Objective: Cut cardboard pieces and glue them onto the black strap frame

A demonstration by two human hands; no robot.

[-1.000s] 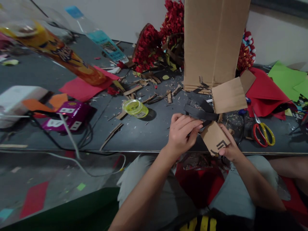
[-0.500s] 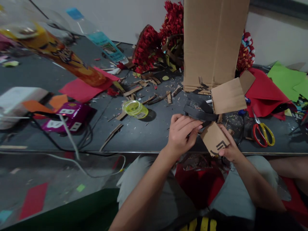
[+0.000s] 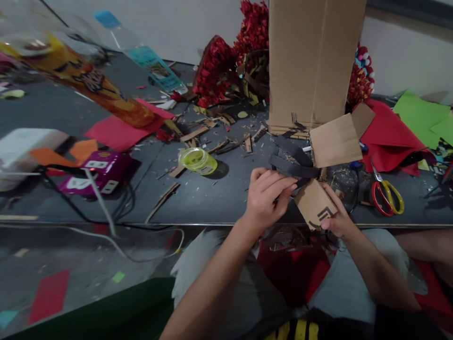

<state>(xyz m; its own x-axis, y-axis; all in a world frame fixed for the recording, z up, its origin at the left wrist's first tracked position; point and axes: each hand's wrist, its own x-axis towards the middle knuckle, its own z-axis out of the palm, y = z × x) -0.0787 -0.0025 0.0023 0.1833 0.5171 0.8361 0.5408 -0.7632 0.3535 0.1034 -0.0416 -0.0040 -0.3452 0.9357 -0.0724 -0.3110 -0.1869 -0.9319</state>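
My right hand (image 3: 338,215) grips a small cardboard piece (image 3: 314,204) with black marks, thumb on its lower edge. Close beside it, my left hand (image 3: 269,196) has its fingers pressed together at the dark strips (image 3: 292,163); what lies between the fingertips is hidden. The strips reach the top of the marked cardboard. Just behind them rests a plain cardboard piece (image 3: 335,141), in front of a tall cardboard panel (image 3: 313,61). Scissors (image 3: 387,196) with red and yellow handles lie right of my right hand.
An open yellow-green jar (image 3: 198,161) stands left of my hands among cardboard scraps. Farther left are a purple power strip (image 3: 95,172), an orange bottle (image 3: 102,92) and a blue-capped bottle (image 3: 152,63). Red sheets (image 3: 385,137) lie right. Another person's arm (image 3: 424,245) shows at right.
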